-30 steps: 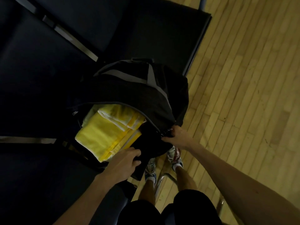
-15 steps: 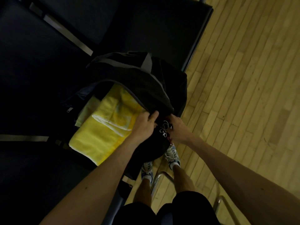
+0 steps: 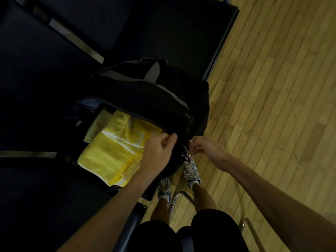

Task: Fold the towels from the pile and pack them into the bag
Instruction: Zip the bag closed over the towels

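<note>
A black bag [image 3: 145,91] with grey stripes lies on a dark padded bench, its main opening unzipped. Folded yellow towels [image 3: 112,151] fill the opening and stick out toward me; a paler greenish one [image 3: 94,128] shows under them at the left. My left hand [image 3: 158,151] grips the bag's black flap edge just over the towels' right end. My right hand [image 3: 205,148] pinches the metal zipper pulls [image 3: 186,152] at the bag's near right corner. The pile of unfolded towels is out of view.
The dark bench [image 3: 45,88] with metal strips fills the left and top. Wooden floor [image 3: 272,88] lies to the right. My legs and white sneakers [image 3: 190,170] stand below the bag, beside chrome bench legs [image 3: 174,200].
My left hand rose from the towels' near edge to the bag's flap and now grips it. The flap has come down further over the towels. My right hand stays at the zipper pulls.
</note>
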